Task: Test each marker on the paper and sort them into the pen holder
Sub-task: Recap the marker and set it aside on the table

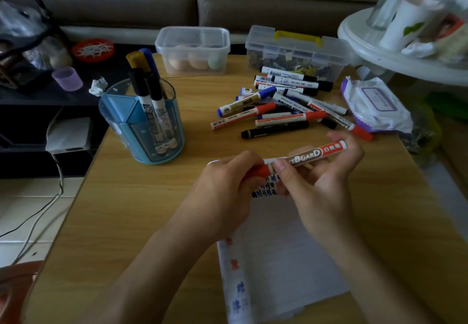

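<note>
Red marker [307, 156]: held over the top end of the paper [281, 260], above the worktop [141, 209]; long axis runs lower left to upper right, red cap end at the lower left, butt end at the upper right, printed label facing up.
Left hand [228, 186]: fingers [244, 162] curled tight round the red cap end.
Right hand [324, 184]: fingers [339, 136] wrapped behind the barrel, thumb pressed on its near side beside the cap.
Pen holder [141, 131]: upright at the left, well apart from the hands, several markers standing in it.
Loose markers [286, 105]: heaped beyond the hands.
</note>
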